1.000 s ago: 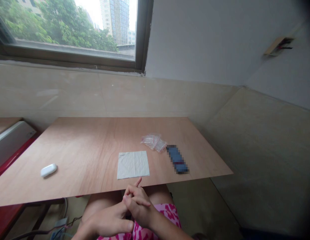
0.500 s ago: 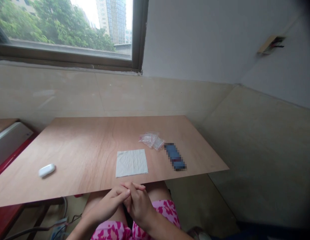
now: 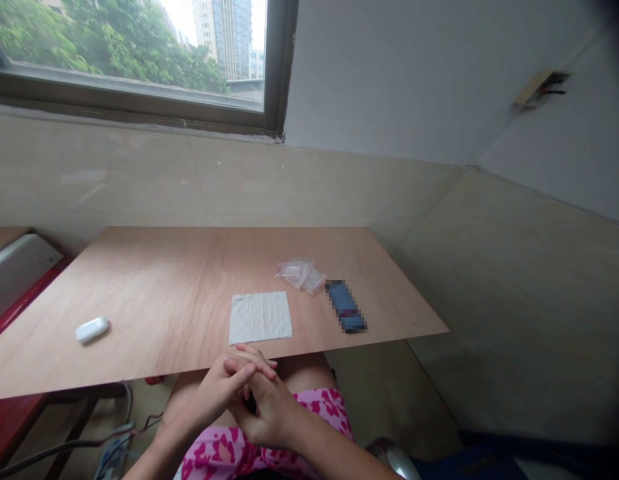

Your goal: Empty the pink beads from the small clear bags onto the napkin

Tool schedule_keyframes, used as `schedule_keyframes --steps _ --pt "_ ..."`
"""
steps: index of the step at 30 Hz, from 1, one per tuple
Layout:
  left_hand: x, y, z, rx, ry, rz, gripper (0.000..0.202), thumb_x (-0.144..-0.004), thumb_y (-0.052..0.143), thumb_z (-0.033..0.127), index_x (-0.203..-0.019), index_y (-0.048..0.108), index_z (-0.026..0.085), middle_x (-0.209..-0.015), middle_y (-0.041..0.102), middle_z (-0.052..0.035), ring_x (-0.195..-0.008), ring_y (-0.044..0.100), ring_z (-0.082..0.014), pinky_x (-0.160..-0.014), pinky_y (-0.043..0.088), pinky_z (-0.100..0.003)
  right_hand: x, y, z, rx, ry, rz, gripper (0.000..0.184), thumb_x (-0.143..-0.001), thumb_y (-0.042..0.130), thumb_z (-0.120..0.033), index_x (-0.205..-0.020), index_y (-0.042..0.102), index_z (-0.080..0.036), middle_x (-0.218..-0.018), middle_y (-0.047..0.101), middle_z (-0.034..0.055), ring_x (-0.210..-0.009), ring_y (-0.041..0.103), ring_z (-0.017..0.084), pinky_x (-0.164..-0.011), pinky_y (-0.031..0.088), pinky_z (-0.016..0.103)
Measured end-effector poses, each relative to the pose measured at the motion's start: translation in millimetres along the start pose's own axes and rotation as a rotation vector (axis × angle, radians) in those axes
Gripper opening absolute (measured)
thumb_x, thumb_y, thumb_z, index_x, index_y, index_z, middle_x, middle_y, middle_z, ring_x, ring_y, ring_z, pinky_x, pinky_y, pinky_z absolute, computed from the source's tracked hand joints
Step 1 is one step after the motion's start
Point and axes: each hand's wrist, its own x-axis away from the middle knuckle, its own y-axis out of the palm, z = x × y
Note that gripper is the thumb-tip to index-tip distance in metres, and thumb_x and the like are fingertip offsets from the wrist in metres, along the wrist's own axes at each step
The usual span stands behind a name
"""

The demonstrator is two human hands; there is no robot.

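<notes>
My left hand point(image 3: 216, 390) and my right hand point(image 3: 269, 413) are clasped together just below the front edge of a plywood board point(image 3: 154, 293), above my lap, and touch nothing on it. Nearest to them lies a square of white tissue paper point(image 3: 260, 318). Small clear plastic bags point(image 3: 300, 275) lie in a heap beyond it. To their right is a blue rectangular item point(image 3: 345, 307), too blurred to identify. A white oval case point(image 3: 92, 329) lies far left on the board.
The board rests against a beige tiled wall below a window point(image 3: 129, 47). A white-and-red piece of furniture point(image 3: 19, 273) stands at the left. Cables point(image 3: 109, 447) run on the floor below. My pink patterned shorts point(image 3: 239, 453) show beneath my hands.
My clasped hands have risen slightly towards the board's edge, and my fingers have shifted their grip. The objects on the board stay in place, only sliding slightly in view as the camera moves.
</notes>
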Motion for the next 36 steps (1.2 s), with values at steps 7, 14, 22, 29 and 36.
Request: schedule_keyframes --steps 7,14,22,29,36 --pt "2 7.7 -5 -0.098 0.002 0.101 0.035 -0.098 0.061 0.048 -0.123 0.068 0.024 -0.129 0.068 -0.0109 -0.126 0.060 -0.0311 -0.112 0.046 -0.047 -3 -1 -2 -0.012 0.005 -0.072 0.076 -0.085 0.061 -0.013 -0.158 0.040 -0.023 -0.149 0.054 0.0152 -0.134 0.055 0.031 -0.112 0.047 0.048" --pt "1 14.7 -3 -0.140 0.057 0.147 0.028 -0.103 0.052 0.038 -0.096 0.073 0.021 -0.108 0.073 -0.0093 -0.110 0.066 -0.0266 -0.105 0.049 -0.041 -7 -4 -3 -0.015 0.019 -0.118 0.081 -0.082 0.065 -0.015 -0.158 0.039 -0.026 -0.143 0.058 0.0121 -0.135 0.053 0.030 -0.115 0.044 0.045" --pt "3 18.0 -1 -0.208 0.107 0.204 0.029 -0.102 0.054 0.032 -0.081 0.071 0.020 -0.087 0.074 -0.0055 -0.090 0.071 -0.0222 -0.091 0.055 -0.035 -8 0 -10 -0.146 -0.007 -0.034 0.066 -0.077 0.063 -0.005 -0.140 0.058 -0.027 -0.137 0.061 0.0069 -0.136 0.052 0.026 -0.122 0.036 0.042" --pt "3 10.6 -13 -0.386 0.146 0.224 0.028 -0.104 0.054 0.032 -0.086 0.074 0.021 -0.088 0.077 -0.0041 -0.086 0.073 -0.0204 -0.083 0.058 -0.032 -7 3 -9 -0.337 0.149 0.004 0.049 -0.078 0.054 0.003 -0.116 0.071 -0.024 -0.136 0.061 0.0064 -0.134 0.054 0.025 -0.121 0.038 0.044" --pt "-2 -9.8 -48 -0.630 0.398 0.326 0.049 -0.101 0.042 0.010 -0.146 0.055 0.024 -0.138 0.068 -0.0110 -0.118 0.070 -0.0222 -0.090 0.062 -0.032 -28 -45 27 0.023 0.269 0.076 0.027 -0.092 0.060 -0.016 -0.116 0.072 -0.022 -0.150 0.053 0.0113 -0.118 0.065 0.024 -0.096 0.055 0.035"
